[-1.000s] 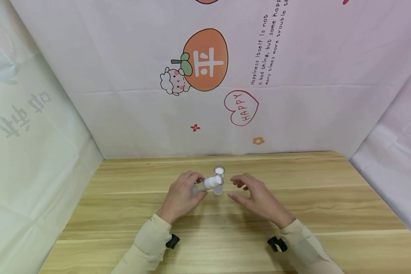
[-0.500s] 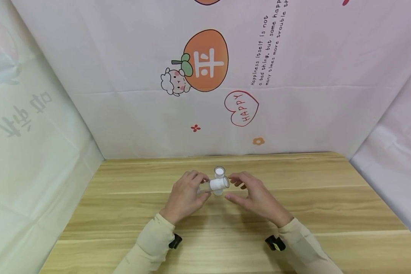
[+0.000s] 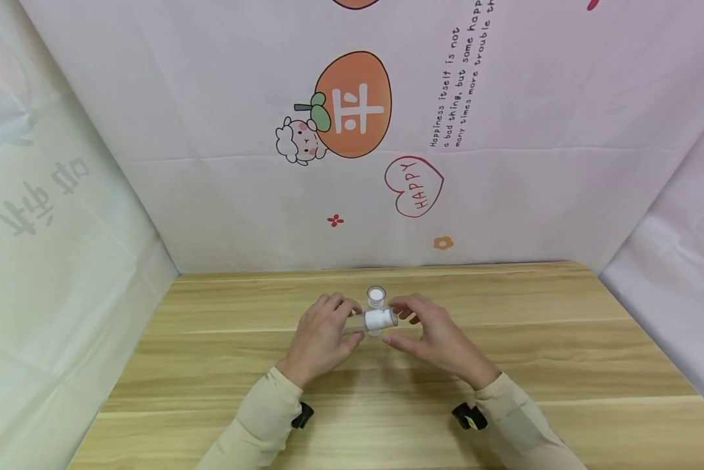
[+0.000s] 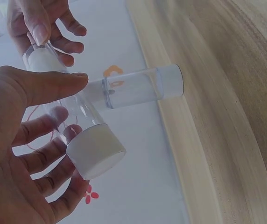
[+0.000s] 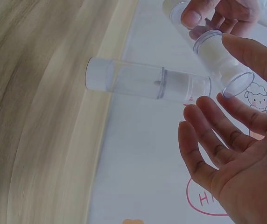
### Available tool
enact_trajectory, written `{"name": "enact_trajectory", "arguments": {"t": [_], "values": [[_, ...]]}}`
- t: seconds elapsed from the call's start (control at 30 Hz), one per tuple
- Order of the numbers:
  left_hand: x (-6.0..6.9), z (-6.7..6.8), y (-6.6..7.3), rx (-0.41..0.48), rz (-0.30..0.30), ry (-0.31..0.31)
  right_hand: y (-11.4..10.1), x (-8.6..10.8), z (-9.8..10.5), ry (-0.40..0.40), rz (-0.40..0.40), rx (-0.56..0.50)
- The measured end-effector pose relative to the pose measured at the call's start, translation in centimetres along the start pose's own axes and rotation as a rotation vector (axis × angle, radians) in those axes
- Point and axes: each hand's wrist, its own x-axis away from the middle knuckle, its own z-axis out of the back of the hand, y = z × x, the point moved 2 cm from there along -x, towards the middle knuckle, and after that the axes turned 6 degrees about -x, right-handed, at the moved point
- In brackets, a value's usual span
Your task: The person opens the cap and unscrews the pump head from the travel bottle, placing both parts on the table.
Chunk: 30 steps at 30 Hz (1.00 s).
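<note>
At the desk's near edge two pale sleeves, the left sleeve [image 3: 260, 408] and the right sleeve [image 3: 524, 418], reach inward, each with a black wrist device [image 3: 470, 416] on its inner side. Beyond them, about midway between the left and right edges of the desk [image 3: 563, 365] and closer to its far edge than its near one, the two hands face each other. The left hand [image 3: 322, 336] has its grip clamped on the held bottle [image 3: 380, 319], thumb on one side of the clear body and curled fingers on the other. That bottle lies nearly level above the desk, its white base toward the desk's left edge and its clear-covered white top toward the right edge. The right hand [image 3: 436, 333] keeps its grip apart, thumb and fingers to either side of that top; whether they touch it, I cannot tell. Just past the held bottle, a matching standing bottle [image 3: 376, 295] is upright on the desk, its lower part mostly hidden in the head view.

At the desk's far edge rises a white cloth [image 3: 240, 215], printed with an orange flower [image 3: 443, 243], a red HAPPY heart [image 3: 421, 209] and, higher, an orange fruit [image 3: 378, 85] beside a sheep [image 3: 299, 142].
</note>
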Motion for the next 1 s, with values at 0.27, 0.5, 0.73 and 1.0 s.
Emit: {"name": "enact_trajectory", "arguments": {"t": [0.27,0.5,0.73,1.0], "values": [[-0.03,-0.13,0.31,-0.03,-0.02,-0.005,-0.21,-0.13,-0.07,-0.007,0.006,-0.009],[-0.06,-0.19,0.46,-0.045,-0.027,-0.012,-0.35,-0.19,-0.27,-0.015,0.009,-0.025],[-0.09,-0.2,0.55,-0.049,-0.026,-0.015,-0.65,-0.29,-0.37,-0.013,0.036,-0.028],[-0.02,-0.32,0.58,-0.048,-0.017,-0.025,-0.78,-0.43,-0.47,-0.02,0.031,-0.023]]}}
